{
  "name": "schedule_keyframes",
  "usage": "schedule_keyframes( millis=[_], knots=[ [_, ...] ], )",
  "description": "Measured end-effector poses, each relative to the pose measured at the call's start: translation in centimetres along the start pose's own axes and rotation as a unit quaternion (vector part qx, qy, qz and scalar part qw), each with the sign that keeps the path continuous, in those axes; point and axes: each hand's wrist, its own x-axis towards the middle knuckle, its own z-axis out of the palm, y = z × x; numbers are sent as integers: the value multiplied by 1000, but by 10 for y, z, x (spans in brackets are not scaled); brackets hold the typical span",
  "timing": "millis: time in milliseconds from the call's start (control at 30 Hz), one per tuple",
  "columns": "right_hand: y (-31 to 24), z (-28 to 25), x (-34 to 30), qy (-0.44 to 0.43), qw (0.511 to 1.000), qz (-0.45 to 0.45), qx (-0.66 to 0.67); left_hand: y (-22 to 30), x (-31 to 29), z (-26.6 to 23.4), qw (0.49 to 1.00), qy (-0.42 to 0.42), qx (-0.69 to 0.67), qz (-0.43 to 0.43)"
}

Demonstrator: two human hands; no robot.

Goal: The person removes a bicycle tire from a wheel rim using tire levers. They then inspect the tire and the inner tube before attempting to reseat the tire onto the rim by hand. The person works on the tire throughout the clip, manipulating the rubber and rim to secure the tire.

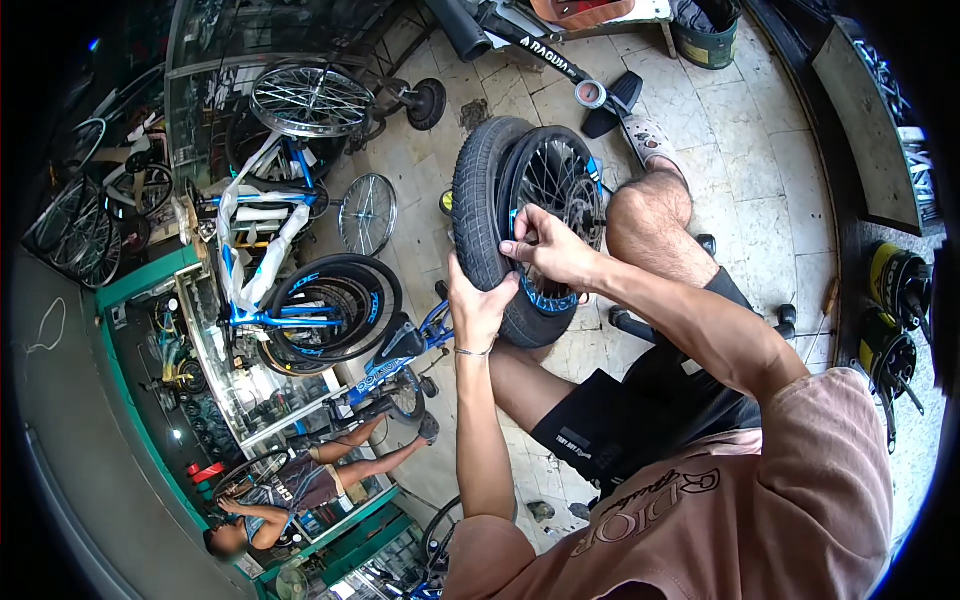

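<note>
Between my knees a small bicycle wheel (552, 172) stands upright, with a black rim, spokes and blue markings. A wide black tire (476, 185) sits partly off the rim, its tread facing left. My left hand (480, 305) grips the tire's near left side, thumb over the tread and fingers partly hidden behind it. My right hand (550, 248) is closed in a pinch at the gap between tire and rim. What lies between its fingertips is too small to make out.
A floor pump (590, 94) with a round gauge stands beyond the wheel. To the left are a white-wrapped blue bicycle frame (262, 260), loose wheels (368, 215) and a glass display case (235, 390). Another person (300, 485) is at the lower left. A screwdriver (829, 300) lies at right.
</note>
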Motion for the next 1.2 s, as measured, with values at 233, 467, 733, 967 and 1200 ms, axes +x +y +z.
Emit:
schedule_keyframes(
  millis=[233,467,733,967,1200],
  knots=[
    [-4,-3,-15,15,991,52,-119,-23,-8,10,995,14,100,7],
    [-10,-5,-14,-20,994,37,-97,-2,5,-5,995,-30,100,-3],
    [6,0,-8,87,994,31,-60,-21,-28,17,991,50,91,82],
    [25,-10,-6,101,983,35,-149,-59,-43,42,973,151,177,5],
    [23,-8,5,184,964,15,-193,-58,-23,51,945,155,265,117]
  ],
)
